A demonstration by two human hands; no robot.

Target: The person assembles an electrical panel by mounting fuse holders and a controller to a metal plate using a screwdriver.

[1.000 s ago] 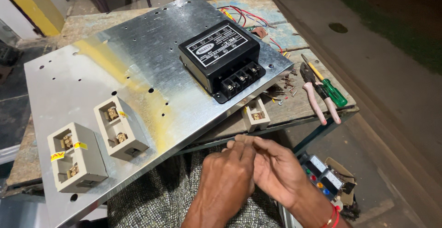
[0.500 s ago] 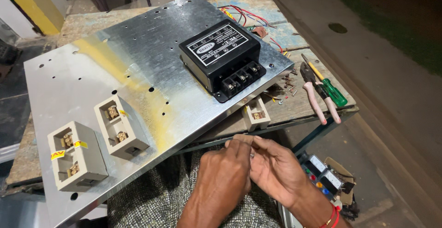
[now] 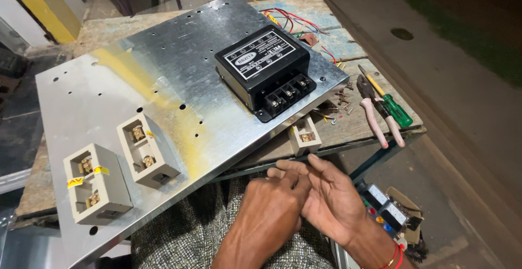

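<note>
Single view, taken from the person's head and angled steeply down and forward over the lap. Nearest the lens, at the bottom edge, the left hand [image 3: 272, 212] and right hand [image 3: 331, 198] meet just short of the bench. Mid-frame lies the metal plate [image 3: 163, 84], tilted across the picture, with the black box [image 3: 266, 68] upon it. The far end of the wooden bench [image 3: 359, 122] and the ground beyond fill the top and right. No second view overlaps this one.
</note>
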